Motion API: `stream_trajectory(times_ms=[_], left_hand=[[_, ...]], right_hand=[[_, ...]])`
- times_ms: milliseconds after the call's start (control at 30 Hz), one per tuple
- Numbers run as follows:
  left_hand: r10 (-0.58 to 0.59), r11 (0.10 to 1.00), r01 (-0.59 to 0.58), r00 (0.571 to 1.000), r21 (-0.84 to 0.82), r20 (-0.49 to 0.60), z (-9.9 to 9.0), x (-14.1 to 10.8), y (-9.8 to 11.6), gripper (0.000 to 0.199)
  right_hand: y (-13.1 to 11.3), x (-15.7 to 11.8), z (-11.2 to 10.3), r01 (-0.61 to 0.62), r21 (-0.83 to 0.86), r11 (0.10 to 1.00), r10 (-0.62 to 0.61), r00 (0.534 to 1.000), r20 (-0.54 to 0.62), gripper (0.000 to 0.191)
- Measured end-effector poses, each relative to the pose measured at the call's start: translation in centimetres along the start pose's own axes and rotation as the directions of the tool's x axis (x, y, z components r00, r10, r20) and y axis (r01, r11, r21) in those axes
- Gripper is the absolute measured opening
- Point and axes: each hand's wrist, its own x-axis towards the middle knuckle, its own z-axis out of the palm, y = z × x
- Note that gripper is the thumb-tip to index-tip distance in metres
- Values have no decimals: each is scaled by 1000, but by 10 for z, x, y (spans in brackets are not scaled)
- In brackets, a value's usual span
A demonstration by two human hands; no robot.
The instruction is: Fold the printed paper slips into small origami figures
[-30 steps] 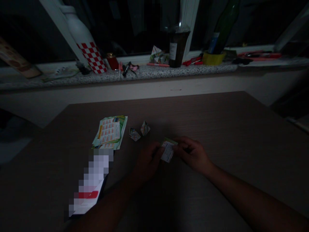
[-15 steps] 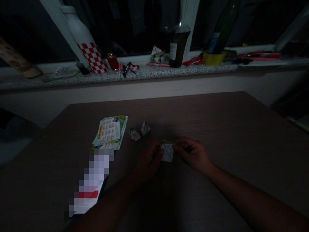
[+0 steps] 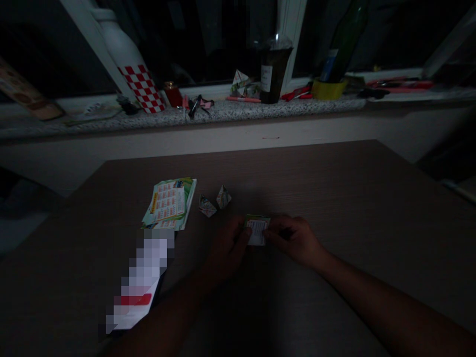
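Observation:
A small folded paper (image 3: 257,234), white with print and a green top edge, is held between my hands above the dark table. My left hand (image 3: 229,244) pinches its left side, thumb on the front. At its right edge, my right hand (image 3: 293,238) grips it between thumb and fingers. Two small folded paper pieces, one (image 3: 207,206) left and one (image 3: 223,197) right, lie just beyond my left hand. Farther left sits a stack of printed green and white sheets (image 3: 169,202).
Below the stack lies a phone (image 3: 143,287) with a blurred, lit screen. Behind the table (image 3: 297,168), a granite sill (image 3: 230,110) holds a checkered bottle (image 3: 139,79), a dark cup (image 3: 273,74), a green bottle (image 3: 344,44) in yellow tape (image 3: 329,90) and red items.
My right thumb has moved slightly down and left onto the paper's right side. The paper now sits straighter, with more of its green top edge showing.

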Motion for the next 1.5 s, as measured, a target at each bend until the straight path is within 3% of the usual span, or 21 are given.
stream_trajectory(times_ms=[267, 667, 900, 1233, 1500], left_hand=[[10, 1000, -10, 1000, -17, -30, 2, -1, 2, 23], [4, 1000, -4, 1000, -4, -24, 1, -1, 0, 19], [-13, 1000, 14, 999, 25, -30, 0, -1, 4, 20], [-29, 999, 27, 997, -30, -77, 2, -2, 3, 20], [-35, 999, 33, 997, -31, -64, 2, -1, 2, 20]], right_hand=[[-2, 0, 2, -50, 95, 994, 56, 997, -57, 14], [-2, 1, 2, -48, 13, 999, 48, 998, 31, 10], [-2, 0, 3, -51, 33, 998, 53, 996, -68, 10], [-2, 1, 4, -58, 104, 993, 62, 997, -39, 12], [-4, 1, 2, -47, 12, 999, 47, 999, -14, 5]])
